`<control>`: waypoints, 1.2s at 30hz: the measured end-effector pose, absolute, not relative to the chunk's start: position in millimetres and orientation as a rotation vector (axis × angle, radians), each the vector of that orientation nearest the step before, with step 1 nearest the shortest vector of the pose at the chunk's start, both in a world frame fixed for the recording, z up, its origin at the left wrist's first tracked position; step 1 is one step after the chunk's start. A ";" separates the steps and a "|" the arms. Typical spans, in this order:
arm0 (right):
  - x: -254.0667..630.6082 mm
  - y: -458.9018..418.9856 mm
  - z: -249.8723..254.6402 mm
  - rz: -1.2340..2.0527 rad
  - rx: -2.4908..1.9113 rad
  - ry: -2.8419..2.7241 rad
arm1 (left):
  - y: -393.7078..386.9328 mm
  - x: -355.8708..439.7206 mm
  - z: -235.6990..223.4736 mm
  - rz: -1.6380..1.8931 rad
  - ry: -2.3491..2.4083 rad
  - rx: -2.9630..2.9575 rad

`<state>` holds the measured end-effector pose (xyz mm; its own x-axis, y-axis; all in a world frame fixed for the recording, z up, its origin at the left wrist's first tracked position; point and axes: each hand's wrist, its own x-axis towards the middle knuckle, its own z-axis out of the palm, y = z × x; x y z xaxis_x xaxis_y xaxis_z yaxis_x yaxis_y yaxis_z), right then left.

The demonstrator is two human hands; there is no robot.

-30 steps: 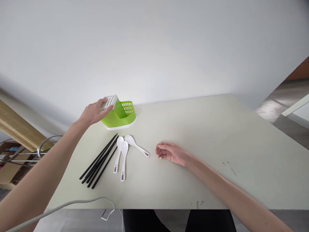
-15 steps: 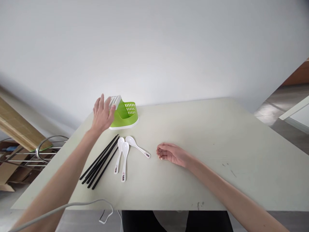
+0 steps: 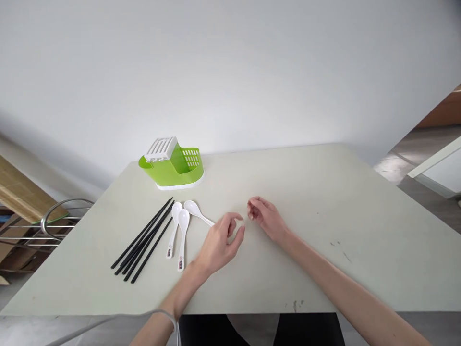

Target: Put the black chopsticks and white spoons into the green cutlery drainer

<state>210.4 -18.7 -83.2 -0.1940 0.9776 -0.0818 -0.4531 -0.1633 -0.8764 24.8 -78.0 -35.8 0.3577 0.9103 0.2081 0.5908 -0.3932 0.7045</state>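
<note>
My left hand (image 3: pixel 221 242) hovers over the middle of the table with its fingers loosely curled and apart, holding nothing, just right of three white spoons (image 3: pixel 182 223). It covers the handle end of the rightmost spoon. My right hand (image 3: pixel 266 218) is raised slightly off the table a little to the right, fingers curled loosely, nothing visible in it. Several black chopsticks (image 3: pixel 144 240) lie in a bundle left of the spoons. A green cutlery holder (image 3: pixel 173 166) with a white slotted insert stands at the back left.
The pale table (image 3: pixel 324 240) runs out to the right, with a few dark marks near its front. A metal rack (image 3: pixel 43 226) and wooden boards stand on the floor at the left. A grey cable (image 3: pixel 108 321) hangs by the front edge.
My left hand left the green holder and came back to the middle, near the spoons. My right hand lifted and shifted slightly right and back. The holder now stands alone.
</note>
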 end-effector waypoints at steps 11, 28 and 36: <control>210.2 -22.1 -80.0 1.379 -1.044 -1.342 | -122.9 -5.9 -47.1 0.601 1.321 1.761; 250.9 -113.6 -77.4 1.467 -1.233 -1.509 | -141.2 -21.5 -56.7 0.663 1.456 1.775; 239.5 -158.3 -72.0 1.232 -1.564 -1.467 | -142.9 -23.2 -63.9 0.641 1.469 1.880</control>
